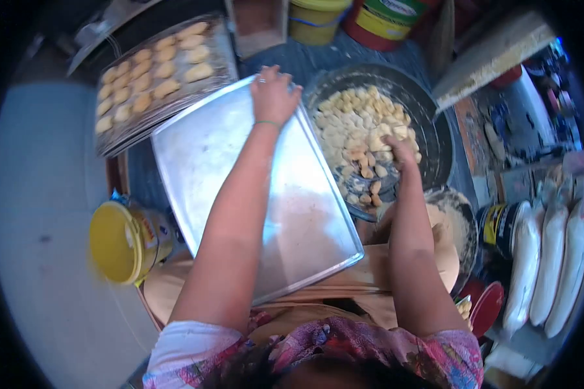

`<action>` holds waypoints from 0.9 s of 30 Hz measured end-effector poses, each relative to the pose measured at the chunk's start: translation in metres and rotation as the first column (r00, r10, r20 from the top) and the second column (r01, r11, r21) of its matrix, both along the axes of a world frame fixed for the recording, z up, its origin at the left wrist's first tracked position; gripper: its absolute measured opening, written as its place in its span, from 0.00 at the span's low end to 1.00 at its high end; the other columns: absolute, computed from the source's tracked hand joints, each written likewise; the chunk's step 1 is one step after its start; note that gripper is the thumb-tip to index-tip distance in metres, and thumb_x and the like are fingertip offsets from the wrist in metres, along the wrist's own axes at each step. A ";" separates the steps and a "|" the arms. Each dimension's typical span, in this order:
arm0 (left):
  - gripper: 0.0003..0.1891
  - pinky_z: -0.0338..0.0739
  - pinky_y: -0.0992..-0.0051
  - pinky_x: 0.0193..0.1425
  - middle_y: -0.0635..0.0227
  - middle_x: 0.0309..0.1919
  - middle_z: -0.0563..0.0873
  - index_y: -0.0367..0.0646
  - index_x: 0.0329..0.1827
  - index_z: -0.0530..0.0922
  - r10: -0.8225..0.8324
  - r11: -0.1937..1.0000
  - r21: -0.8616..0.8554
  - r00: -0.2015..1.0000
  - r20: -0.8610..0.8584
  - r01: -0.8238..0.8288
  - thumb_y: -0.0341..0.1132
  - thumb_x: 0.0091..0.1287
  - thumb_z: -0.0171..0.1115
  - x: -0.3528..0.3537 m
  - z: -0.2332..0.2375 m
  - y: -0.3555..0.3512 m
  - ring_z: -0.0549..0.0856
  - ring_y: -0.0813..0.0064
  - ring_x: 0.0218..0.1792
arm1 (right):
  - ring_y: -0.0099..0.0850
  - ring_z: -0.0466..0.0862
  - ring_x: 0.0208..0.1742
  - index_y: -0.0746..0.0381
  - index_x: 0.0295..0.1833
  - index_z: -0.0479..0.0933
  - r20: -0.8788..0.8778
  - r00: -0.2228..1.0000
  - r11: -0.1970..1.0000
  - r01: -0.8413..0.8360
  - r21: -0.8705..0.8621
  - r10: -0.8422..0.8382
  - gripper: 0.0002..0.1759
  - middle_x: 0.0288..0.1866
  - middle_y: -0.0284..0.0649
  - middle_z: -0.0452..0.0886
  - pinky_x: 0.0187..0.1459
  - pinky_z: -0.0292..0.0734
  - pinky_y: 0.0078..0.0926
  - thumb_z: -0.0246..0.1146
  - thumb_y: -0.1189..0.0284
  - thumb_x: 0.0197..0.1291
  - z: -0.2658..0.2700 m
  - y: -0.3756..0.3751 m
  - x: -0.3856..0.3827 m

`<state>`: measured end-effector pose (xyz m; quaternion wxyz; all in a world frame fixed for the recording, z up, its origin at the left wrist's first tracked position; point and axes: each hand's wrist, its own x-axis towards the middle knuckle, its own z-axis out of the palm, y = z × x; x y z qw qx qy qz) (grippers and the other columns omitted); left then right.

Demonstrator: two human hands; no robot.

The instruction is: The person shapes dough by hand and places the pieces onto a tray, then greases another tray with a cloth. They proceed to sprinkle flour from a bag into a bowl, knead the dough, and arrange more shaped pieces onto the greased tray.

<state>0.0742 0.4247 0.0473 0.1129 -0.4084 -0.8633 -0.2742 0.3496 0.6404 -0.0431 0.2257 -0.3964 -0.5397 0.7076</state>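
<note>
A shiny metal baking tray (pixel 224 149) lies tilted across my lap, its surface bare. My left hand (pixel 276 97) is at its far edge, fingers curled over the rim. To the right stands a wide dark basin (pixel 435 139) heaped with pale dough pieces (pixel 347 123), some browner ones among them. Inside the basin, my right hand (pixel 401 152) is closed around some of the dough pieces at the right side of the heap; its fingertips are partly hidden by the dough.
At the back left is another tray (pixel 217 71) with rows of shaped dough pieces. A yellow-lidded bucket (pixel 115 241) stands left of my knee. Behind the basin are a yellow tub (pixel 318 23) and a red bucket (pixel 383 23). Long white wrapped packages (pixel 551 266) lie at right.
</note>
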 end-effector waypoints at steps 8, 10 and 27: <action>0.23 0.53 0.54 0.72 0.47 0.67 0.66 0.46 0.57 0.78 0.138 0.969 0.181 0.977 0.165 -0.167 0.40 0.58 0.66 0.082 0.039 -0.134 0.58 0.47 0.71 | 0.30 0.78 0.51 0.61 0.59 0.66 -0.109 0.866 0.701 -0.316 0.639 0.489 0.34 0.50 0.38 0.78 0.49 0.76 0.27 0.68 0.79 0.42 0.253 -0.158 -0.017; 0.28 0.49 0.53 0.74 0.44 0.68 0.62 0.40 0.62 0.72 0.328 0.855 0.327 0.908 0.259 -0.402 0.39 0.58 0.65 0.101 0.019 -0.193 0.57 0.47 0.71 | 0.31 0.79 0.49 0.60 0.60 0.66 0.045 0.842 0.508 -0.365 0.781 0.537 0.35 0.48 0.39 0.79 0.50 0.75 0.29 0.69 0.77 0.42 0.247 -0.199 -0.019; 0.32 0.67 0.71 0.64 0.54 0.63 0.71 0.35 0.72 0.55 -0.324 0.683 0.520 0.424 0.845 -0.514 0.41 0.70 0.55 0.084 -0.004 -0.311 0.72 0.65 0.61 | 0.40 0.72 0.63 0.71 0.69 0.58 0.050 0.913 0.886 -0.406 0.224 0.405 0.41 0.64 0.56 0.69 0.61 0.68 0.29 0.65 0.60 0.57 0.111 -0.220 -0.030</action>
